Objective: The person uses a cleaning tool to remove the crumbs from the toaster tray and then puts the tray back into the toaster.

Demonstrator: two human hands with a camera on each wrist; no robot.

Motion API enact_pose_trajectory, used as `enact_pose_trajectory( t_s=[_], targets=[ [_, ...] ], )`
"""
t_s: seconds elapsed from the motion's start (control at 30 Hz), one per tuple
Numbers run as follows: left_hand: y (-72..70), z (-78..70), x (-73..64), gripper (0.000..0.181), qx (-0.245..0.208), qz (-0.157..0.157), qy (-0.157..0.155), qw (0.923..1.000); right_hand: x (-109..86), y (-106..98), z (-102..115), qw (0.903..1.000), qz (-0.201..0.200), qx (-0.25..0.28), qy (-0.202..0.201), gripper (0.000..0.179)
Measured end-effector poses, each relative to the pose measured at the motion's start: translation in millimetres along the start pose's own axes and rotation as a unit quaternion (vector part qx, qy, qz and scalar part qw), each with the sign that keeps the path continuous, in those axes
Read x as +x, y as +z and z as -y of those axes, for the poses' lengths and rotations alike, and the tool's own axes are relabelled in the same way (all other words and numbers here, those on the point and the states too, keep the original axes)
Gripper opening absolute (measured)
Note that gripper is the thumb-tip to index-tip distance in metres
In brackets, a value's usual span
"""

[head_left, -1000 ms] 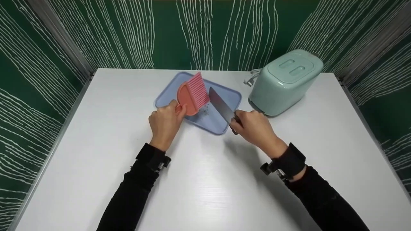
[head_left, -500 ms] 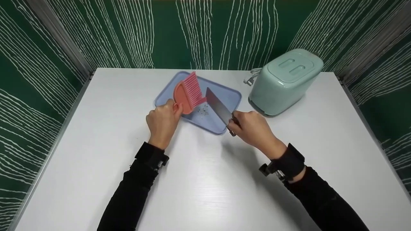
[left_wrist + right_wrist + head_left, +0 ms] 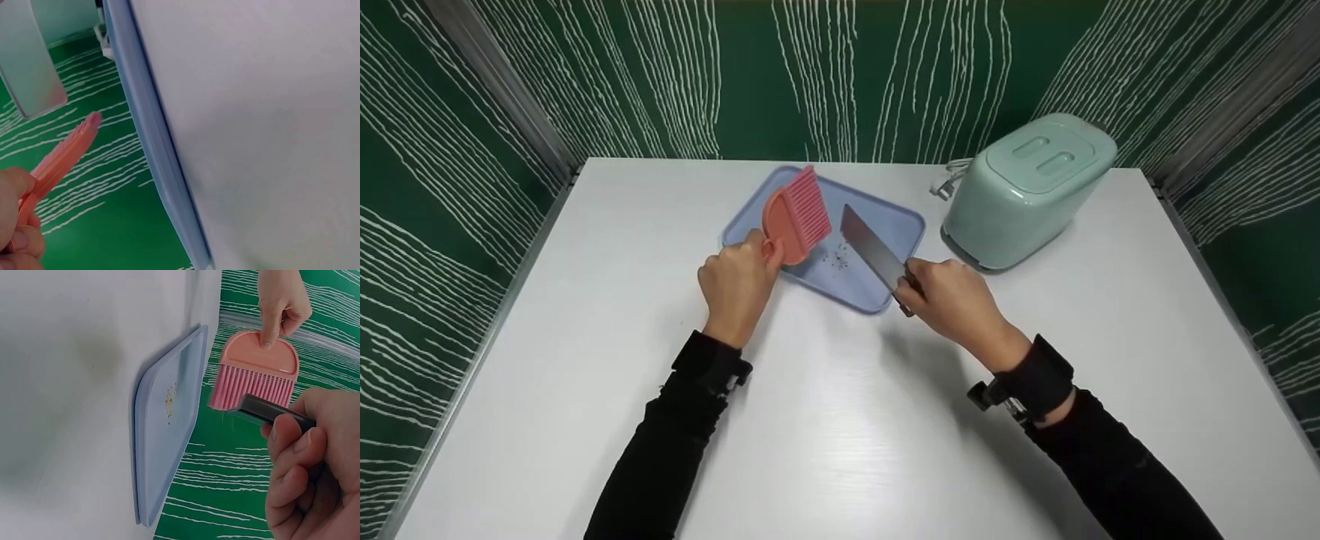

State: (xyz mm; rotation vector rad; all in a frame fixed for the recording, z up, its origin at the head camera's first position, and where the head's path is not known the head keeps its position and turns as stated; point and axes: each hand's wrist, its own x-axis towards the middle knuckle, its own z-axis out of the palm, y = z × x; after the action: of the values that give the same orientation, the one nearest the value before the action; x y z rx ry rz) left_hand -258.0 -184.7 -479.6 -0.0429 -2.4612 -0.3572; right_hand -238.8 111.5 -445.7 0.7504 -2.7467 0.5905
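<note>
In the head view my left hand grips the short handle of a pink hand brush, raised over the left part of a blue tray. My right hand holds a kitchen knife by its dark handle, the broad blade slanting up and left over the tray. A narrow gap separates bristles and blade. Small crumbs lie on the tray between them. In the right wrist view the brush hangs bristles down behind the knife handle. The left wrist view shows the blade beyond the brush.
A mint green toaster stands right of the tray, its white cord and plug lying beside it. The white table ends at green panels with white streaks at the back and sides.
My left hand has drawn the brush left, away from the knife. Half a second ago its lower bristles bent out toward the blade; now they hang straight. The knife has shifted slightly left.
</note>
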Motion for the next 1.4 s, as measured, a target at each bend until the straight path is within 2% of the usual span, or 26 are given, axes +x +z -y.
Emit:
enact_pose_trajectory(
  t_s=[0.17, 0.37, 0.63, 0.8, 1.17, 1.4],
  targets=[
    [-2.7, -4.0, 0.5, 0.037, -0.012, -0.013, 0.012, 0.9998, -0.4, 0.4, -3.2, 1.0, -0.002, -0.008, 0.004, 0.03],
    [-1.8, -8.7, -0.7, 0.035, -0.005, -0.05, 0.051, 0.9974, 0.1, -0.3, -5.5, 0.9999, 0.002, 0.004, 0.015, 0.03],
    [1.3, -8.9, -3.5, 0.034, 0.01, -0.067, 0.083, 0.9942, 1.9, -2.6, -3.9, 0.9997, 0.007, 0.012, 0.021, 0.027],
    [3.1, -8.8, -4.4, 0.034, 0.019, -0.068, 0.091, 0.9934, 1.2, -3.2, -3.4, 0.9997, 0.009, 0.014, 0.02, 0.029],
    [2.6, -7.9, -4.9, 0.029, 0.015, -0.044, 0.11, 0.9928, -0.2, -1.9, -7.1, 0.9999, 0.001, 0.006, 0.015, 0.031],
    [-5.5, -6.0, -2.2, 0.031, 0.012, -0.056, 0.091, 0.9942, 0.0, -1.1, -9.9, 0.9998, -0.002, -0.005, 0.019, 0.03]
  ],
)
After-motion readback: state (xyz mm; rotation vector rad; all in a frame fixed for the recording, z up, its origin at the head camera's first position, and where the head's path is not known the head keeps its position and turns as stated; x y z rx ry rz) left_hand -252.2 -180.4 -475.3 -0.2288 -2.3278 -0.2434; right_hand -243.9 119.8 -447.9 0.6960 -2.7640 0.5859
